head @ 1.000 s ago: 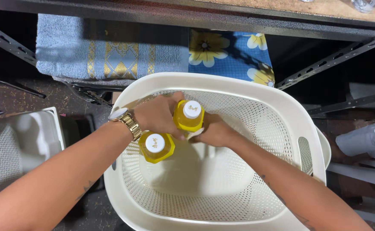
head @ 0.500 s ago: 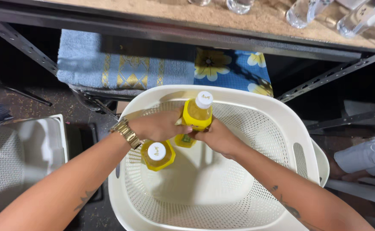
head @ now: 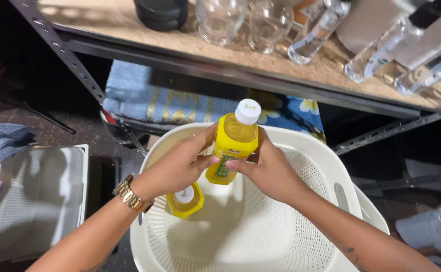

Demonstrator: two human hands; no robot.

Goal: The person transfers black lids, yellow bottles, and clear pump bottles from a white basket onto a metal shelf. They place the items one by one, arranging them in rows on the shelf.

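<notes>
Above the cream perforated plastic laundry basket (head: 326, 166), both hands hold one yellow plastic drink bottle with a white screw cap (head: 233, 146). Bottle is lifted clear of the basket floor, tilted a little, cap toward the shelf edge. Left hand (head: 177, 166) wraps its left side, thumb across the green label, fingers curled round the back. Right hand (head: 268, 168) clasps the right side, fingertips meeting the left thumb on the label. Both grips closed on the bottle, none slack.

Second yellow bottle with a white cap (head: 184, 199) stands upright inside the basket, near its left wall, just under the left wrist and partly hidden by it. Gold metal watch (head: 130, 194) on that wrist.

Beyond the basket: particle-board shelf on a dark metal frame (head: 130, 25), carrying clear glass tumblers (head: 220, 20) and clear plastic bottles (head: 376, 53). Blue patterned folded towels (head: 155, 98) lie under that shelf, behind the basket's far rim. Left of the basket, a white plastic crate (head: 44, 191), well apart.
</notes>
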